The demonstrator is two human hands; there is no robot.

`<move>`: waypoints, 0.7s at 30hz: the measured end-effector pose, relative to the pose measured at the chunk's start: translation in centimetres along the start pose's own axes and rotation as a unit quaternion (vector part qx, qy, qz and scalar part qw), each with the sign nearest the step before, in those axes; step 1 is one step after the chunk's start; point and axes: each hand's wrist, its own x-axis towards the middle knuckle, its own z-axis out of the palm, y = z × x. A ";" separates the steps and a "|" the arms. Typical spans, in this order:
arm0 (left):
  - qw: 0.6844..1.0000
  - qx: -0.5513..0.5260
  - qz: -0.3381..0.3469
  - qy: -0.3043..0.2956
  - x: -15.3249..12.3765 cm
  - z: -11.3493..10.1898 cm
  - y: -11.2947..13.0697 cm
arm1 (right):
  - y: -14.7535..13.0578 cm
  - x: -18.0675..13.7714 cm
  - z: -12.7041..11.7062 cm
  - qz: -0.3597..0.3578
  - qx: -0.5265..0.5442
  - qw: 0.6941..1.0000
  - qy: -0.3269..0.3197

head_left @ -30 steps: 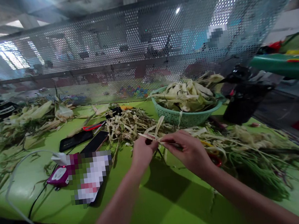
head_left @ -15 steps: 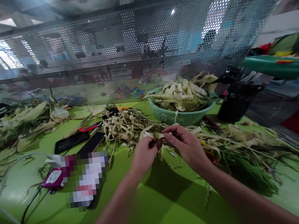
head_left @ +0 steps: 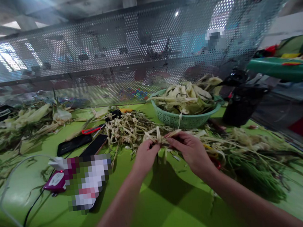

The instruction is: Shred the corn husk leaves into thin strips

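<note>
Over the middle of the green table, my left hand [head_left: 144, 156] pinches one side of a small knot of pale corn husk strips [head_left: 158, 136]. My right hand [head_left: 191, 150] has its fingertips closed on the other side of the same strips. Loose ends stick up and out between the two hands, and the fingers hide part of the knot. Just behind it lies a heap of small knotted husk pieces with stems [head_left: 126, 129]. A green plastic basket [head_left: 189, 121] full of dried husks [head_left: 186, 96] stands behind my right hand.
On the left are a black phone [head_left: 74, 144], a dark flat device [head_left: 96, 145], a red-handled cutter [head_left: 92, 129] and a purple box [head_left: 56, 181] with a cable. Loose husks [head_left: 30, 119] lie far left; green fibres [head_left: 259, 177] and a black container [head_left: 240, 104] are right. Perforated metal screen [head_left: 91, 54] behind.
The husk strips between my hands have turned, and a loose end now stands upright. Both hands stay in nearly the same place, fingers slightly shifted. The view has moved slightly.
</note>
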 end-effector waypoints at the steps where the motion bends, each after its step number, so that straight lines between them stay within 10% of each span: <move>1: 1.000 0.004 0.007 -0.010 0.0 0.0 0.0 | -0.2 0.0 -0.1 -0.036 -0.030 0.999 -0.005; 7: 0.983 0.155 0.093 -0.023 -0.2 0.1 -0.1 | -1.3 -0.3 -0.7 -0.178 -0.188 0.960 -0.109; 21: 0.977 0.200 0.020 -0.076 -0.8 0.5 1.0 | -0.2 0.4 -0.7 -0.025 -0.096 0.992 -0.082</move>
